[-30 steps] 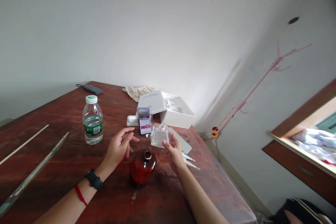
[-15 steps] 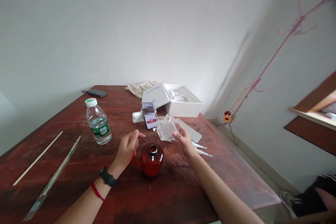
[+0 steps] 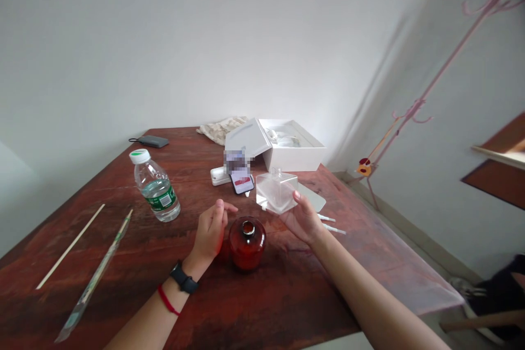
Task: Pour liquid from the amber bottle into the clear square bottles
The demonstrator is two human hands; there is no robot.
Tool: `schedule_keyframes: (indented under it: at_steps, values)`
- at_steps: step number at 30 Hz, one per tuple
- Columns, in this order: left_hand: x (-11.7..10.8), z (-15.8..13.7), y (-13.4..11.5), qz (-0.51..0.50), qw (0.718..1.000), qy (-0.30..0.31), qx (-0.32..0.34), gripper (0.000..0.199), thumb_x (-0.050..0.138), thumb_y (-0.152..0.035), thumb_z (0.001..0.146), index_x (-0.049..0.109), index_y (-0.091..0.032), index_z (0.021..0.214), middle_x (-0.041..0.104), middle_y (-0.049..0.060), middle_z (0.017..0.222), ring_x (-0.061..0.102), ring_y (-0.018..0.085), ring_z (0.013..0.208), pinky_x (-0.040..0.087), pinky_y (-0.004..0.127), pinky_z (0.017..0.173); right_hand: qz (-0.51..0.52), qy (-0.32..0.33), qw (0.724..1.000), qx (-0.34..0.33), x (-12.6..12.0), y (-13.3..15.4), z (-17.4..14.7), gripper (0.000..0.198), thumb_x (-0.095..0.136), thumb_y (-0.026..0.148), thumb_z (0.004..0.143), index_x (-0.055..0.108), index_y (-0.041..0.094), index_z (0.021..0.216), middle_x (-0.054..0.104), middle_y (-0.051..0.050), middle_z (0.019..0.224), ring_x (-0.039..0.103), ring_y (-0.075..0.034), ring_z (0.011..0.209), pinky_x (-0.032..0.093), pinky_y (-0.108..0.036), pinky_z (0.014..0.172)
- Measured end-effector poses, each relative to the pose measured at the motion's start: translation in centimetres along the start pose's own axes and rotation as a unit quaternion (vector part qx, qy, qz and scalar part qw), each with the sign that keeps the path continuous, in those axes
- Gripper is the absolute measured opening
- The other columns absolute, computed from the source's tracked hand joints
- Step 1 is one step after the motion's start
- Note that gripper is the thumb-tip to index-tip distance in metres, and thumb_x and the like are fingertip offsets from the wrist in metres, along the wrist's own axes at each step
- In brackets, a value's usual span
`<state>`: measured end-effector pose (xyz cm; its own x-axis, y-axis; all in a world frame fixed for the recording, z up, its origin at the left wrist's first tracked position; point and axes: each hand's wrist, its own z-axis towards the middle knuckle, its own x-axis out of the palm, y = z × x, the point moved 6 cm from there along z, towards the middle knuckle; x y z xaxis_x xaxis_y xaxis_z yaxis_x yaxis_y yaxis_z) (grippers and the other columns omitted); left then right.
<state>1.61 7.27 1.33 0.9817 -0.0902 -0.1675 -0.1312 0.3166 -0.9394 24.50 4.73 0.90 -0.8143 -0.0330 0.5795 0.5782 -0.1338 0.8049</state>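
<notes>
My right hand [image 3: 302,219] grips a clear, square-sided glass bottle [image 3: 275,192] with a short neck, its thumb on the near right side. The bottle is tilted and held above the table. My left hand [image 3: 211,229], wearing a black watch and a red cord, holds nothing. Its index finger points right, apart from the thumb, while the other fingers curl out of sight. Just right of it stands a round, dark red glass bottle [image 3: 247,249] with an uncapped neck; whether the hand touches it I cannot tell.
On the wooden table [image 3: 135,306], a water bottle [image 3: 158,188], a pale stick [image 3: 70,246] and wrapped sticks [image 3: 96,276] lie or stand left. Behind are a phone [image 3: 243,181], a white box [image 3: 296,156] and a grey power bank [image 3: 152,141]. White droppers [image 3: 334,228] lie right.
The clear bottle has been raised and turned in my right hand, bringing a corner forward. My left hand keeps its pose beside the red bottle. The whole view has shifted slightly.
</notes>
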Motion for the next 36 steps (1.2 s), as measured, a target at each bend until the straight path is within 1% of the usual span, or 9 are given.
schedule_keyframes:
  at_steps: [4, 8, 12, 16, 20, 24, 29, 33, 36]
  values:
    - [-0.1, 0.1, 0.1, -0.002, 1.0, 0.012, -0.003, 0.076, 0.043, -0.083, 0.1, 0.079, -0.017, 0.087, 0.053, -0.001, 0.058, 0.051, 0.018, 0.055, 0.042, 0.03, 0.056, 0.018, -0.009, 1.0, 0.004, 0.1, -0.1, -0.1, 0.056, 0.089, 0.06, 0.071, 0.075, 0.024, 0.112, 0.082, -0.01, 0.118, 0.069, -0.041, 0.128, 0.057, -0.058, 0.107]
    - [0.4, 0.1, 0.2, -0.079, 0.994, 0.066, -0.044, 0.085, 0.04, -0.091, 0.096, 0.08, -0.016, 0.1, 0.073, 0.007, 0.08, 0.063, 0.02, 0.067, 0.049, 0.028, 0.057, 0.029, -0.013, 0.999, 0.004, 0.3, -0.2, -0.1, 0.055, 0.09, 0.054, 0.072, 0.074, 0.025, 0.115, 0.082, -0.009, 0.118, 0.07, -0.04, 0.128, 0.057, -0.058, 0.108]
    - [1.3, -0.5, -0.2, -0.168, 0.974, 0.139, -0.058, 0.089, 0.037, -0.091, 0.097, 0.08, -0.016, 0.116, 0.08, 0.015, 0.119, 0.072, 0.029, 0.106, 0.059, 0.038, 0.09, 0.026, 0.007, 1.0, 0.008, 0.9, -0.4, -0.1, 0.054, 0.088, 0.054, 0.074, 0.074, 0.024, 0.117, 0.082, -0.01, 0.119, 0.07, -0.038, 0.128, 0.055, -0.058, 0.109]
    - [1.9, -1.1, -0.4, -0.222, 0.953, 0.2, -0.052, 0.09, 0.036, -0.091, 0.098, 0.077, -0.019, 0.134, 0.072, 0.014, 0.146, 0.064, 0.037, 0.136, 0.048, 0.049, 0.118, 0.018, 0.005, 1.0, 0.005, 1.2, -0.8, 0.0, 0.053, 0.087, 0.055, 0.073, 0.075, 0.023, 0.114, 0.082, -0.009, 0.12, 0.071, -0.037, 0.125, 0.052, -0.057, 0.114]
    - [2.3, -1.2, -0.3, -0.281, 0.925, 0.242, -0.079, 0.092, 0.036, -0.09, 0.098, 0.075, -0.019, 0.14, 0.072, 0.014, 0.146, 0.058, 0.039, 0.145, 0.035, 0.055, 0.129, 0.014, -0.005, 1.0, 0.006, 1.4, -1.1, 0.0, 0.053, 0.09, 0.056, 0.071, 0.075, 0.025, 0.111, 0.082, -0.009, 0.123, 0.072, -0.037, 0.122, 0.052, -0.058, 0.112]
    - [2.8, -1.4, -0.8, -0.327, 0.899, 0.276, -0.093, 0.092, 0.038, -0.09, 0.098, 0.07, -0.019, 0.148, 0.073, 0.014, 0.146, 0.056, 0.04, 0.148, 0.031, 0.058, 0.132, 0.017, -0.016, 1.0, 0.0, 1.4, -1.0, -0.1, 0.045, 0.091, 0.05, 0.073, 0.074, 0.028, 0.11, 0.082, -0.006, 0.121, 0.072, -0.035, 0.122, 0.054, -0.055, 0.11]
    - [3.0, -1.7, -1.6, -0.329, 0.896, 0.286, -0.078, 0.089, 0.041, -0.088, 0.099, 0.066, -0.02, 0.152, 0.068, 0.012, 0.153, 0.05, 0.04, 0.154, 0.027, 0.057, 0.135, 0.039, -0.02, 0.999, 0.006, 1.2, -1.2, -0.1, 0.04, 0.09, 0.046, 0.075, 0.074, 0.032, 0.109, 0.082, 0.001, 0.113, 0.075, -0.029, 0.114, 0.059, -0.049, 0.105]
    - [3.1, -2.0, -1.9, -0.334, 0.893, 0.292, -0.074, 0.085, 0.044, -0.087, 0.099, 0.064, -0.025, 0.154, 0.065, 0.009, 0.156, 0.048, 0.039, 0.156, 0.025, 0.059, 0.136, 0.001, -0.028, 1.0, -0.009, 1.0, -1.2, -0.2, 0.039, 0.086, 0.05, 0.079, 0.073, 0.029, 0.11, 0.081, -0.002, 0.12, 0.072, -0.032, 0.12, 0.059, -0.051, 0.106]
    - [3.0, -2.1, -2.0, -0.319, 0.902, 0.285, -0.062, 0.082, 0.045, -0.085, 0.1, 0.066, -0.025, 0.151, 0.063, 0.008, 0.158, 0.045, 0.039, 0.158, 0.022, 0.06, 0.136, -0.024, -0.037, 0.999, -0.018, 1.0, -1.1, -0.2, 0.041, 0.083, 0.054, 0.08, 0.073, 0.03, 0.113, 0.08, -0.004, 0.126, 0.069, -0.034, 0.129, 0.058, -0.05, 0.108]
